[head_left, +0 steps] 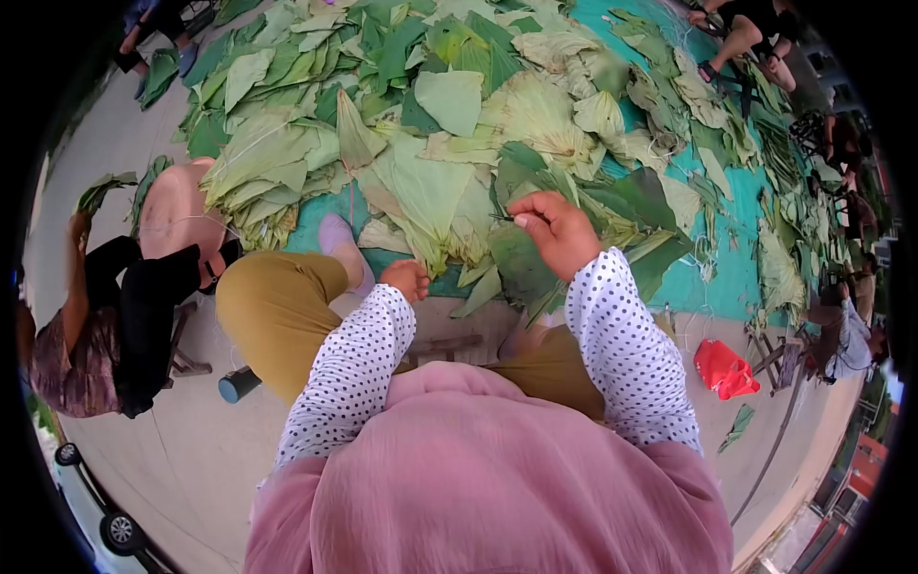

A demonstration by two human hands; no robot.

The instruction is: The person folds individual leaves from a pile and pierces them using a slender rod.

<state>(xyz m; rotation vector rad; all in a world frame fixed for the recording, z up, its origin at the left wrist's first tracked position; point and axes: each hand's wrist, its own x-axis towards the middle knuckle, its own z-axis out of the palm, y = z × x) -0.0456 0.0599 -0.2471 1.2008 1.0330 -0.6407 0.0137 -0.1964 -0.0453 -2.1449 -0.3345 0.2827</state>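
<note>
Before me lies a broad heap of large green leaves (449, 102), some fresh and dark, others pale and folded. My right hand (555, 234) is closed, thumb and forefinger pinching the edge or stem end of a dark green leaf (524, 268) above the front of the heap. Lower and to the left, my left hand (406, 279) is curled shut beside the gathered base of a pale leaf bundle (430, 215). What its fingers hold, if anything, is hidden.
A green sheet (732, 206) lies under the leaves. At left are a pinkish basin (175, 210), a seated person (91, 325) holding leaves and a dark cylindrical container (239, 385). A red plastic bag (725, 369) lies at right. Other people sit around the edges.
</note>
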